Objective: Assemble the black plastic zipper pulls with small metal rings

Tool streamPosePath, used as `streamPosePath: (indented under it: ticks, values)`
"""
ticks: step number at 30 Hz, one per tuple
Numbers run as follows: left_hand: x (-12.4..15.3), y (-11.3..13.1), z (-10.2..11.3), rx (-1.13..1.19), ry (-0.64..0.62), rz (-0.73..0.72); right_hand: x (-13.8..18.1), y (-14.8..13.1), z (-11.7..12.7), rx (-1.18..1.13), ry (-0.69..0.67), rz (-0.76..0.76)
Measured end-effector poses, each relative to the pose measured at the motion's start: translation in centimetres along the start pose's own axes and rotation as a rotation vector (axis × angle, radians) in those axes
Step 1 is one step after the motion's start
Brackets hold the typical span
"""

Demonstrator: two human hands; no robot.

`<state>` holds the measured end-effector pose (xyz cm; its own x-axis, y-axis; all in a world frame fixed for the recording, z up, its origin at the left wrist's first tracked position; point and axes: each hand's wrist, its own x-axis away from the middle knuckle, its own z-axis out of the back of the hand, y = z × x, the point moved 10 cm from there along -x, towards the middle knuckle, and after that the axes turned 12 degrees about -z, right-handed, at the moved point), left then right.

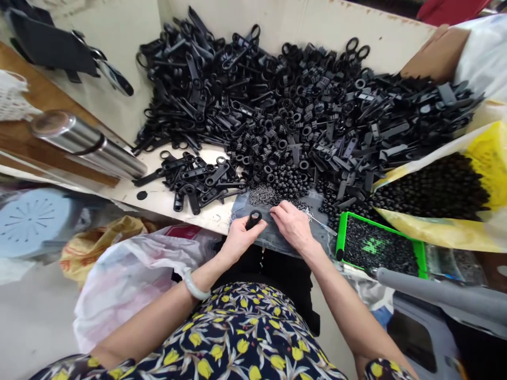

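My left hand (240, 237) is closed around a black plastic part with a ring end (253, 217), held at the table's front edge. My right hand (292, 224) lies beside it, fingers curled down onto a grey sheet (277, 243) among tiny metal pins (264, 194); what it pinches is too small to name. A thin metal tool (321, 224) pokes out past my right hand. A small stack of finished black parts (202, 182) lies left of the hands. A big heap of black plastic parts (301, 105) fills the table behind.
A green tray (341, 232) of small black beads sits right of my hands, with a yellow bag (487, 153) of black pieces behind it. A steel flask (85, 142) and scissors (106, 66) lie at the left. A white plastic bag (130, 279) hangs below the table edge.
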<state>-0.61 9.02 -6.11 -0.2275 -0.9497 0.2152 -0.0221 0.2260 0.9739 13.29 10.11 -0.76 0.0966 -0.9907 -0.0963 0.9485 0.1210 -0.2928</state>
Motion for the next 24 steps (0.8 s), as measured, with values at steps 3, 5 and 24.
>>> streamPosePath:
  ticks: [3,5,24]
  values:
    - [0.0,0.0,-0.1,0.053,0.002,0.039,-0.5,-0.1,0.1,0.044,-0.026,0.027]
    - [0.1,0.0,0.0,0.099,0.015,0.069,-0.6,-0.1,0.5,-0.007,-0.029,0.036]
    - [0.8,1.0,-0.9,0.237,0.005,0.066,2.9,1.7,-0.6,-1.085,-0.003,-0.381]
